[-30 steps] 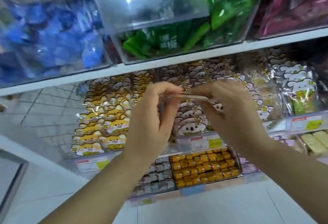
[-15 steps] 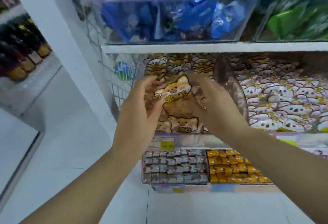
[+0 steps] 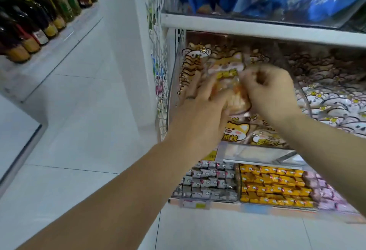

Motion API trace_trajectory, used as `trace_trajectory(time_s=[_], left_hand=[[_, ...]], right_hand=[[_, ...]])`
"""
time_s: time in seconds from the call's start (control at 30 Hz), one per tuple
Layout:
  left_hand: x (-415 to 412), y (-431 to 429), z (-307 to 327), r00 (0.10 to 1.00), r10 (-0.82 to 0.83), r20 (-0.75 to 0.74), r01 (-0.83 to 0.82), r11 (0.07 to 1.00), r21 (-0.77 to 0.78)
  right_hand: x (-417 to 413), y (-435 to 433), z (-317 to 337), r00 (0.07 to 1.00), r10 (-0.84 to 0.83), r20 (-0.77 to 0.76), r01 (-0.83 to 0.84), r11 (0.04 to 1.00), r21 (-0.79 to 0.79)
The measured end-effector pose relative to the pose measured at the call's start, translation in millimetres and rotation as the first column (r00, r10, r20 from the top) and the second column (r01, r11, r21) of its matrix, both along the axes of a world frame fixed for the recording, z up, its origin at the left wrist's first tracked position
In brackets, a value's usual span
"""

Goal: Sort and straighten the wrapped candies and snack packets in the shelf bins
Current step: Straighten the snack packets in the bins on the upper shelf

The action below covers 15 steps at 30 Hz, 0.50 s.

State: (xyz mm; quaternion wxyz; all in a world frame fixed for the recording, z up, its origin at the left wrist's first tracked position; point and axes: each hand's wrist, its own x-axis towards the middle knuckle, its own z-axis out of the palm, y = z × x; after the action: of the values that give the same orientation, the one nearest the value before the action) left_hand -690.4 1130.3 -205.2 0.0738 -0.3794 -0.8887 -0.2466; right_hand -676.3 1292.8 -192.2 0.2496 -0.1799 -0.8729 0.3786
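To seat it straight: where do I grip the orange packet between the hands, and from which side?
Grip the orange packet by its side edges, from the front, above the bin lip. It stands upright and flat, face outward; the right hand pinches its right edge, the left hand presses its left.

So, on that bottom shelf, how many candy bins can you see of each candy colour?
grey bin: 1
yellow bin: 1
pink bin: 1
Total: 3 bins in view
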Motion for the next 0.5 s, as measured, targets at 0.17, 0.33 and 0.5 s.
trace_trajectory(time_s=[0.17,0.33,0.5], left_hand=[[7,1,-5,0.995,-0.101,-0.015,0.098,0.985,-0.141],[-7,9,5,0.999,-0.012,0.051,0.016,0.996,-0.086],[-30,20,4,0.981,0.033,0.193,0.028,0.952,-0.304]], right_hand=[[-10,21,0,0.989,-0.117,0.091,0.103,0.985,0.138],[-9,13,-1,0.933,0.024,0.36,-0.119,0.963,0.244],[-28,20,-3,0.93,-0.024,0.367,-0.137,0.904,0.406]])
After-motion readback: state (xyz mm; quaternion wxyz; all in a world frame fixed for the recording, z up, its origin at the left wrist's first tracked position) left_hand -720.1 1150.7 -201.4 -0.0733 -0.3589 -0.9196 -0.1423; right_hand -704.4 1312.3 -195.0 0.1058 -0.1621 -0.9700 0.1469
